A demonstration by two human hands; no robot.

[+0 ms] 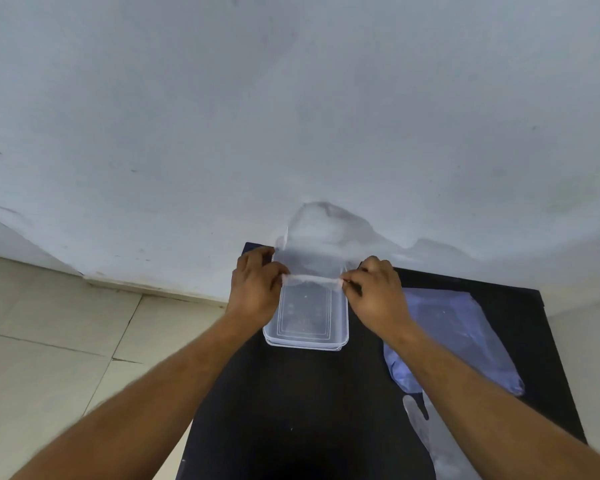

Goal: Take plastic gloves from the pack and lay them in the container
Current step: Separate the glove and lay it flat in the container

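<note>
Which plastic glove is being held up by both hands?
The glove over the container, stretched between left hand and right hand; the other glove lies flat on the table.

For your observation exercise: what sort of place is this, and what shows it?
Probably a plain indoor room, not a workshop: a bare pale wall, a tiled floor and a small black table pushed against the wall.

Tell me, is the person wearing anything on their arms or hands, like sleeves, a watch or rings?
No. Both forearms are bare right up to the picture's edge, so no sleeves show. The left hand and the right hand have nothing on them: no gloves, no watch or bracelet at the wrists, and no rings that I can see. The arms show fine hair and no markings.
</note>
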